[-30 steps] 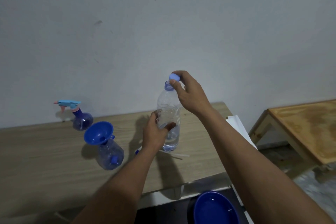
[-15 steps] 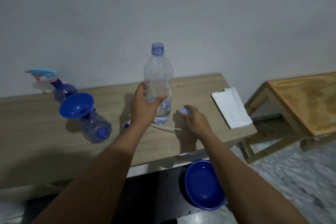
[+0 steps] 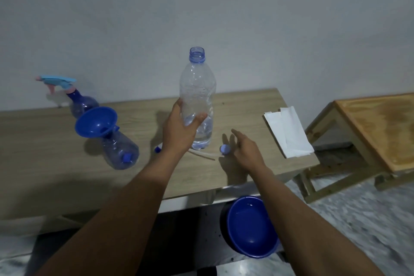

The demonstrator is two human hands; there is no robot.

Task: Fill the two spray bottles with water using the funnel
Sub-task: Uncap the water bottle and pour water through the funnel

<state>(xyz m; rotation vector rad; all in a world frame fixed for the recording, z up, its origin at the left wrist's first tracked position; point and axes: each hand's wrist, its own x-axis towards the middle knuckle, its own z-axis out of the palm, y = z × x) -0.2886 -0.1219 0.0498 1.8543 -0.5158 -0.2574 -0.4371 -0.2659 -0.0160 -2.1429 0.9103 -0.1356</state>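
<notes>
My left hand (image 3: pixel 179 134) grips a clear water bottle (image 3: pixel 198 96) standing upright on the wooden table (image 3: pixel 44 163); its neck is uncapped and some water sits in its lower part. The blue cap (image 3: pixel 225 149) lies on the table by my right hand (image 3: pixel 243 150), whose fingers are spread and hold nothing. To the left, a blue funnel (image 3: pixel 95 124) sits in the neck of a clear blue spray bottle (image 3: pixel 119 151) without its sprayer. Behind it stands a second spray bottle (image 3: pixel 81 103) with a light blue and pink trigger head (image 3: pixel 58 80). A detached sprayer tube (image 3: pixel 201 154) lies behind my left wrist.
White folded paper (image 3: pixel 287 132) lies at the table's right end. A blue bowl (image 3: pixel 251 226) sits on the floor below the table's front edge. A low wooden stool (image 3: pixel 376 132) stands to the right. A grey wall backs the table.
My right hand unscrewed the cap from the water bottle, carried it down to the table, and has now let it go there. The left hand kept hold of the bottle.
</notes>
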